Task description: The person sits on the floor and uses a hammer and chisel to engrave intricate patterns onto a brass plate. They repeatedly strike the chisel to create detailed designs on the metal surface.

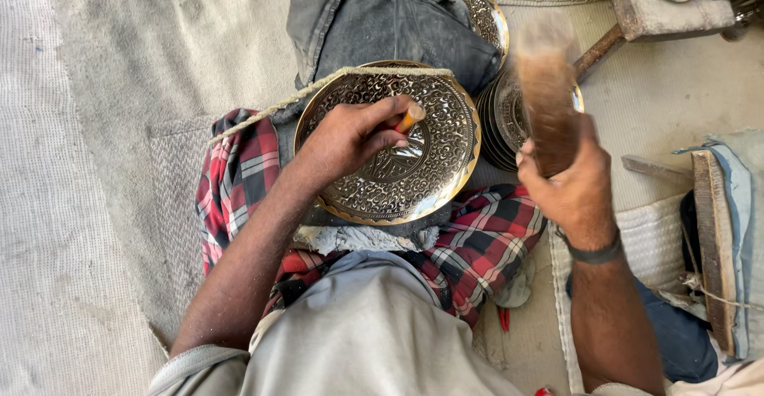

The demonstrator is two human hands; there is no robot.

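A round brass plate [446, 149] with dense engraved patterns lies in my lap on a red checked cloth [239, 173]. My left hand [350, 137] rests on the plate and pinches a short orange-tipped chisel [411, 116] upright against its middle. My right hand [569, 181] grips a brown wooden mallet [547, 101], raised to the right of the plate and blurred by motion. A dark band circles my right wrist.
A stack of similar engraved plates [500, 121] stands right of the plate, another plate [487, 15] behind under a grey cloth [382, 22]. A hammer-like tool [629, 22] lies at the top right. Wooden boards and cloth [716, 237] sit at the right. Woven mats cover the floor.
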